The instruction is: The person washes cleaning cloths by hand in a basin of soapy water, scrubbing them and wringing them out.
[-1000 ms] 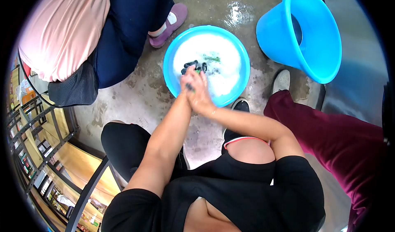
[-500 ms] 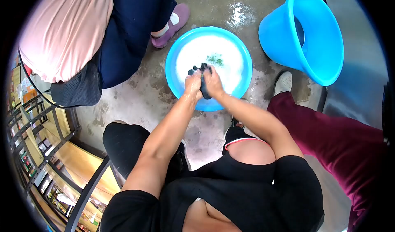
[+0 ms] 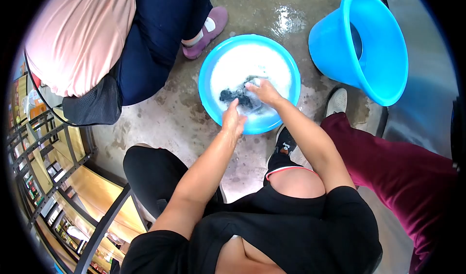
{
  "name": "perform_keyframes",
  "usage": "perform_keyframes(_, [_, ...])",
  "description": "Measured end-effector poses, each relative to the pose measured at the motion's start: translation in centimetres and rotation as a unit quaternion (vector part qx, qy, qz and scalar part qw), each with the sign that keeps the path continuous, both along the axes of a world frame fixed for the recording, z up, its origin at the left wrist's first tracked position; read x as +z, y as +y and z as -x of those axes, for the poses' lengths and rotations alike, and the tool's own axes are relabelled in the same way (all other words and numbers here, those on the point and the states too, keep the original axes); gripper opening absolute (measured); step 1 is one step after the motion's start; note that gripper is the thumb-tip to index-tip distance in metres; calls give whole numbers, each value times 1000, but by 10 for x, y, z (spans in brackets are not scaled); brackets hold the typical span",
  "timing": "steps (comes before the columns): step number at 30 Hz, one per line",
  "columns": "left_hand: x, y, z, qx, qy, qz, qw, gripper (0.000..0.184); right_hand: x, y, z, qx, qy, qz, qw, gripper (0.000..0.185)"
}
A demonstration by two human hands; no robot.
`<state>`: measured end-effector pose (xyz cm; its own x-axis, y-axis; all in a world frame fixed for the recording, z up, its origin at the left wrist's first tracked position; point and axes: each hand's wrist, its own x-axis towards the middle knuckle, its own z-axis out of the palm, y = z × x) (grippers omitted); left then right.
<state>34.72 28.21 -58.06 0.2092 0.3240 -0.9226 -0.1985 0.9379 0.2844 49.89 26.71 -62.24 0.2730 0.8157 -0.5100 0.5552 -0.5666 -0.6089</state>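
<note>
A round blue basin [image 3: 208,106] full of white suds sits on the floor in front of me. In the suds lies a dark wet cloth [image 3: 234,98], loosely spread; its exact kind does not show. My left hand [image 3: 234,119] is over the near rim with fingers apart, its tips at the cloth's near edge. My right hand [image 3: 264,92] reaches in from the right, open, with its fingertips at the cloth's right side. Foam hides part of the cloth.
A tall blue bucket [image 3: 335,46] lies tilted at the upper right. At the upper left sits a person in navy trousers [image 3: 153,46]; another person's maroon trouser leg [image 3: 383,157] is at right. Metal shelving [image 3: 92,186] stands at left. The concrete floor [image 3: 160,111] is wet in patches.
My hands have come apart and let go of the dark cloth they were squeezing together. It has spread out in the suds, and my right hand has shifted right.
</note>
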Motion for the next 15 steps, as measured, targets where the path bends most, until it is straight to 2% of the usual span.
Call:
perform_keyframes(1, [1, 7, -11, 52, 14, 151, 987, 59, 28, 3, -2, -44, 143, -33, 988, 27])
perform_keyframes(2, [-5, 12, -10, 52, 13, 151, 987, 59, 45, 0, 1, -85, 282, -65, 954, 35])
perform_keyframes(3, [-13, 17, -7, 89, -130, 133, 978, 52, 44, -10, 17, -103, 317, -119, 935, 31])
perform_keyframes(4, [-19, 21, -8, 124, -271, 112, 948, 47, 69, -13, 23, -12, 259, -156, 953, 27])
perform_keyframes(5, [-14, 27, -15, 110, -324, 102, 934, 44, 76, -23, 40, 44, 131, -262, 955, 24])
perform_keyframes(6, [-21, 28, -17, 151, -413, 131, 889, 40, 79, -30, 51, 99, -1, -360, 928, 21])
perform_keyframes(8, [-32, 23, -17, 42, -450, 73, 889, 33, 62, -28, 52, 72, -49, -389, 917, 20])
perform_keyframes(9, [-29, 18, -24, 55, -361, 19, 931, 32, 46, -23, 49, 47, -95, -419, 902, 18])
perform_keyframes(10, [-19, 10, -32, 68, -266, -34, 961, 32, 14, -18, 35, 95, -174, -362, 911, 15])
perform_keyframes(11, [3, 9, -40, 87, -178, 9, 980, 32, 14, -4, 26, -84, -49, -314, 944, 22])
perform_keyframes(12, [6, 1, -45, 58, -203, -79, 974, 34, 17, 5, 22, -257, 78, -252, 930, 32])
perform_keyframes(13, [9, 3, -45, 58, -173, -37, 982, 35, 16, 0, 28, -258, 78, -252, 929, 32])
perform_keyframes(14, [11, 13, -46, 54, -144, 1, 988, 36, 16, -5, 39, -237, 143, -239, 931, 41])
perform_keyframes(15, [-6, 29, -38, -1, -105, -7, 994, 31, 20, -12, 50, -212, 206, -224, 929, 51])
